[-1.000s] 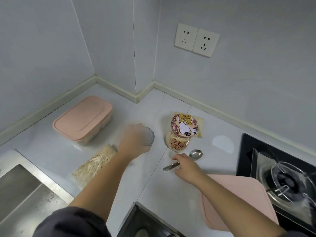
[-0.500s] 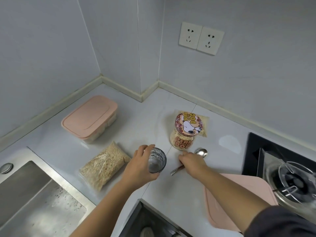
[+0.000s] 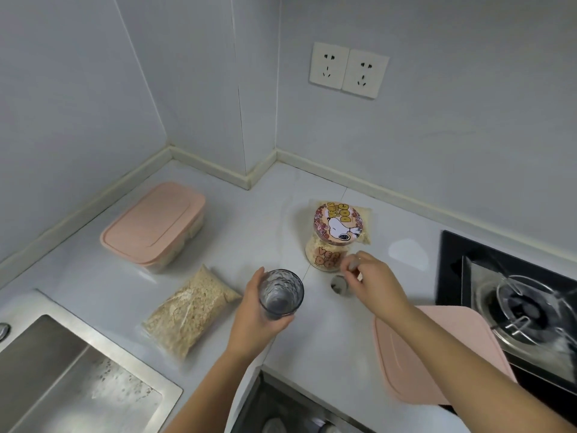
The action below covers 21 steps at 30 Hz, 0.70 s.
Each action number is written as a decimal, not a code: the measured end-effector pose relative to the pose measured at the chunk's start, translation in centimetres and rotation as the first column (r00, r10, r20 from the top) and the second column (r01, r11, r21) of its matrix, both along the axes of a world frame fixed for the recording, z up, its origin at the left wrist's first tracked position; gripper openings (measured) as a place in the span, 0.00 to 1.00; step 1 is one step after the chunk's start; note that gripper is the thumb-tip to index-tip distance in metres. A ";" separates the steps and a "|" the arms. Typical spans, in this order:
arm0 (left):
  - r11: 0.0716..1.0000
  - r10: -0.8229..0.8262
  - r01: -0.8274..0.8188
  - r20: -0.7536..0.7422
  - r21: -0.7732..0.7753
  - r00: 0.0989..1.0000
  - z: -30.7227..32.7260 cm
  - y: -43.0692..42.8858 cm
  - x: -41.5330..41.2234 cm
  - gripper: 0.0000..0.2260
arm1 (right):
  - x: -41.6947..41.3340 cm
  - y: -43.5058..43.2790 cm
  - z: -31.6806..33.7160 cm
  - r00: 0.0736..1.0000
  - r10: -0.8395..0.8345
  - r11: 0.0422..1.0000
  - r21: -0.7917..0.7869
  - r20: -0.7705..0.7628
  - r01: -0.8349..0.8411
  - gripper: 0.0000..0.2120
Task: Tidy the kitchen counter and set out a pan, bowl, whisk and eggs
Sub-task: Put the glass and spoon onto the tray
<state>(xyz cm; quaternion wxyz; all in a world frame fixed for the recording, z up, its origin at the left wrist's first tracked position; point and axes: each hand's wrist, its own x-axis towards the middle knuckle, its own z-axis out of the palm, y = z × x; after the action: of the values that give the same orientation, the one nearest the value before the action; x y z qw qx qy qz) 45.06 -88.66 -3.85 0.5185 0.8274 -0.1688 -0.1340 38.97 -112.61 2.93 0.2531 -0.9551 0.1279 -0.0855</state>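
Observation:
My left hand [image 3: 254, 314] grips a clear ribbed glass [image 3: 281, 294] and holds it upright above the white counter [image 3: 268, 223], near its front edge. My right hand [image 3: 373, 281] pinches the handle of a metal spoon [image 3: 339, 284]; the spoon's bowl hangs down just in front of a cartoon-dog jar [image 3: 332, 240] filled with flakes. Most of the spoon's handle is hidden by my fingers. No pan, bowl, whisk or eggs are in view.
A pink-lidded container [image 3: 153, 225] sits at the back left, a clear bag of oats [image 3: 190, 310] lies left of my left hand. Another flat bag [image 3: 363, 214] lies behind the jar. A pink lid [image 3: 415, 354], a gas hob [image 3: 527, 304] and a steel sink [image 3: 62, 379] flank the counter.
My left hand has lifted the glass from beside the jar and drawn it toward me. My right hand has picked the spoon up off the counter, so its bowl now points down.

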 end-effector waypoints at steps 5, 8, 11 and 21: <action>0.997 0.008 -0.016 -0.101 -0.074 0.995 -1.3 -0.5 0.1 0.45 | -0.2 1.7 1.2 0.952 -0.297 0.853 0.469 0.074 0.230 0.11; 0.990 0.015 -0.034 -0.146 -0.133 0.989 -1.2 -0.7 0.4 0.40 | -0.7 2.6 1.9 0.917 -0.397 0.738 0.611 0.051 0.286 0.09; 0.968 0.068 -0.123 -0.245 -0.218 0.967 -0.5 -1.1 0.6 0.37 | -1.7 2.8 2.3 0.875 -0.481 0.646 0.698 0.057 0.310 0.09; 0.755 -0.045 -0.341 -0.563 -0.561 0.825 3.9 -4.4 -0.9 0.21 | -7.2 1.6 5.2 0.693 -0.720 0.269 0.936 0.040 0.226 0.07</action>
<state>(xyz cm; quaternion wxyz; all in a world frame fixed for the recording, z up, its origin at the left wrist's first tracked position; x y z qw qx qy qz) 44.17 -93.07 0.05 0.8035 0.5381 0.0192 -0.2540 31.73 -111.04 8.12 0.6915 -0.5346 0.3782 -0.3049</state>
